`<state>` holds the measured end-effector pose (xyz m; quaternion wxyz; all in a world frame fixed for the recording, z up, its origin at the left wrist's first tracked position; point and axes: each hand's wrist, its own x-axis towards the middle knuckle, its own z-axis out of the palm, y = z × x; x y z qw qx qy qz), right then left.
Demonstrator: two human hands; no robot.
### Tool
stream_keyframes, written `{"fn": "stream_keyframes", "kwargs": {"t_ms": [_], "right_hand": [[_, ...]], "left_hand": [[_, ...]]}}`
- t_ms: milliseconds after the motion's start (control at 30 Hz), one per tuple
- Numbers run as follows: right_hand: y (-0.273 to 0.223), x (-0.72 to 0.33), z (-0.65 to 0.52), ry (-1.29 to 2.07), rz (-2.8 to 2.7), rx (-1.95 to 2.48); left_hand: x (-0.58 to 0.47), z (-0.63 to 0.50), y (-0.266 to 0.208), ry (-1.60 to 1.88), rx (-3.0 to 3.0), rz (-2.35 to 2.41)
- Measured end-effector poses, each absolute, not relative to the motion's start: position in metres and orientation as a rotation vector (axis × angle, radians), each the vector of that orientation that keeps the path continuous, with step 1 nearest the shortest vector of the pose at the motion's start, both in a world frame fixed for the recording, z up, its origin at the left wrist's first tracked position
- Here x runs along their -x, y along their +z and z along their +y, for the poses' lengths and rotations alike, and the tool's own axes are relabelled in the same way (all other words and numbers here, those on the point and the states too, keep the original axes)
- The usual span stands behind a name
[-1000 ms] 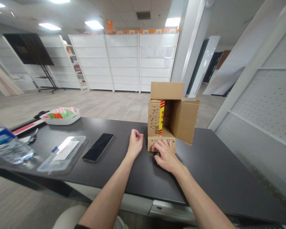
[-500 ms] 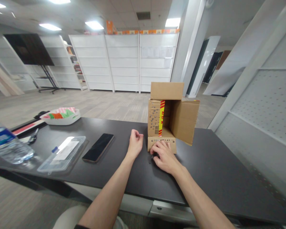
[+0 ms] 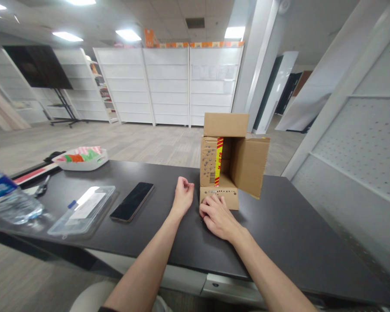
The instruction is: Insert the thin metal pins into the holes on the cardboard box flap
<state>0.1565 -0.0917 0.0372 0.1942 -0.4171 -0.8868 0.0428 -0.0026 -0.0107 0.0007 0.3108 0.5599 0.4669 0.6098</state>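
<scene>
A cardboard box (image 3: 211,162) stands on the black table with its opening towards me. Round holes dot its left flap, which carries a red-and-yellow tape strip (image 3: 219,161). More holes and small shiny dots line the lower front flap (image 3: 233,198). My right hand (image 3: 216,214) rests against that lower flap with curled fingers; whatever they close on is hidden beneath the palm. Left of the box, my left hand (image 3: 183,196) is held closed, thumb and fingertips together, apart from the cardboard. Anything pinched there is too small to make out.
A phone (image 3: 132,202) and a clear plastic case (image 3: 82,210) lie to the left. Beyond them are a water bottle (image 3: 11,197) and a white basket (image 3: 81,161) with colourful contents. A perforated white panel (image 3: 367,143) borders the table's right side.
My right hand has shifted slightly left along the lower flap. The thin dark tool that showed under its fingers is now almost wholly hidden. My left hand stays closed in nearly the same place.
</scene>
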Motion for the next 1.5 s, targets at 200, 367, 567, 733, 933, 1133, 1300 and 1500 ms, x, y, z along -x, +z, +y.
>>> {"fn": "stream_keyframes", "kwargs": {"t_ms": [200, 367, 567, 733, 933, 1133, 1300, 1500], "right_hand": [[0.036, -0.156, -0.092, 0.065, -2.442, 1.168], [0.033, -0.159, -0.088, 0.012, -2.293, 1.198], [0.025, -0.172, -0.074, 0.002, -2.005, 1.176], [0.017, -0.181, -0.064, 0.059, -1.741, 1.168], [0.013, -0.186, -0.061, 0.134, -1.550, 1.174], [0.013, -0.186, -0.060, 0.159, -1.560, 1.144], [0.012, -0.187, -0.059, 0.185, -1.555, 1.146], [0.013, -0.186, -0.058, 0.176, -1.570, 1.139]], "left_hand": [[0.003, -0.010, 0.001, 1.605, -1.477, 1.223], [0.003, -0.009, -0.001, 1.613, -1.488, 1.234], [0.003, -0.007, -0.004, 1.618, -1.482, 1.219], [0.003, -0.007, -0.005, 1.606, -1.477, 1.229], [0.003, -0.009, -0.002, 1.592, -1.454, 1.242], [0.003, -0.009, -0.001, 1.593, -1.444, 1.240], [0.003, -0.008, -0.003, 1.610, -1.466, 1.248], [0.003, -0.009, -0.002, 1.605, -1.487, 1.257]]}}
